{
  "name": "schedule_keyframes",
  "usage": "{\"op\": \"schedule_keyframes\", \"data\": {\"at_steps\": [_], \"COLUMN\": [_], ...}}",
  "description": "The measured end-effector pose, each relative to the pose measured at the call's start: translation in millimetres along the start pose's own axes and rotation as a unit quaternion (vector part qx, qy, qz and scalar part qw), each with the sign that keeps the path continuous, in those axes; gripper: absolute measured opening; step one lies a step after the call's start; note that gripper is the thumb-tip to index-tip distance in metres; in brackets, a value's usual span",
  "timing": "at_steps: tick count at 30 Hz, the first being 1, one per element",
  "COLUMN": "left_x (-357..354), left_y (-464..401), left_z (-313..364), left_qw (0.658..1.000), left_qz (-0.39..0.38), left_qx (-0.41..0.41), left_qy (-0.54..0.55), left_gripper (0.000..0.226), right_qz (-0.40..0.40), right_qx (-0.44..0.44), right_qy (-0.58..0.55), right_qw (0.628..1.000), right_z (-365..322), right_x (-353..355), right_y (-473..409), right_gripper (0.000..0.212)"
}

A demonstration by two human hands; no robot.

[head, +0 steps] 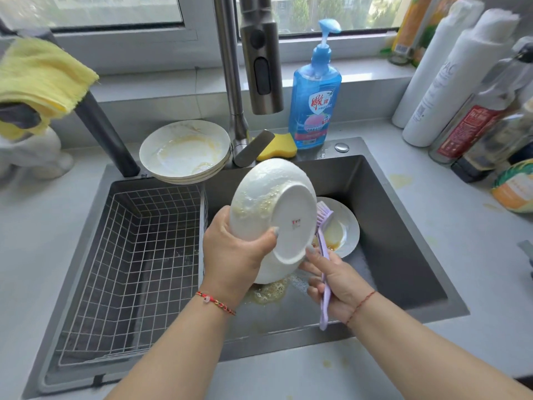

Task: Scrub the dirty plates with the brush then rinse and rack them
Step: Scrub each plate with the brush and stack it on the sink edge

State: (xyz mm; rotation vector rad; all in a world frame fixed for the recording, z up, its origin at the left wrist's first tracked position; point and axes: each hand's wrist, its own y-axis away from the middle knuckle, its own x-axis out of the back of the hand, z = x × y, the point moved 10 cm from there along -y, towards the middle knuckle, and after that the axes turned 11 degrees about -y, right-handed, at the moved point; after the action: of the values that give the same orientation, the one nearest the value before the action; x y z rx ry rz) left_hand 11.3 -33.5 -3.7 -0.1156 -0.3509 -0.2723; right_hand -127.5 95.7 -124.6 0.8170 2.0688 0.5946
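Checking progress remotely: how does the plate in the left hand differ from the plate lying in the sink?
The held plate is tilted with its underside facing the camera; the sink plate lies face up on the basin floor. The left hand grips the held plate, while nothing holds the sink plate. The held plate shows foamy residue on its back; the sink plate holds yellowish sauce. Both are white, round and still dirty.
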Motion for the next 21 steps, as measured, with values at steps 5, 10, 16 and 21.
{"op": "schedule_keyframes", "data": {"at_steps": [5,10,16,21], "left_x": [-2,-5,-10,-24], "left_y": [1,-1,-7,-9], "left_z": [2,-6,-23,-10], "left_qw": [0.997,0.995,0.983,0.966], "left_qz": [-0.015,-0.077,-0.159,-0.243], "left_qx": [0.008,0.022,0.090,0.061], "left_qy": [0.074,0.065,0.001,-0.070], "left_gripper": [0.040,0.051,0.066,0.047], "right_qz": [-0.007,-0.022,-0.050,-0.084], "right_qx": [0.059,0.075,0.097,0.136], "right_qy": [-0.054,0.042,0.307,0.481], "right_qw": [0.997,0.996,0.945,0.862], "right_z": [-8,-32,-90,-115], "right_x": [-10,-4,-13,-44], "right_y": [-1,2,7,20], "right_gripper": [0.062,0.068,0.047,0.046]}}
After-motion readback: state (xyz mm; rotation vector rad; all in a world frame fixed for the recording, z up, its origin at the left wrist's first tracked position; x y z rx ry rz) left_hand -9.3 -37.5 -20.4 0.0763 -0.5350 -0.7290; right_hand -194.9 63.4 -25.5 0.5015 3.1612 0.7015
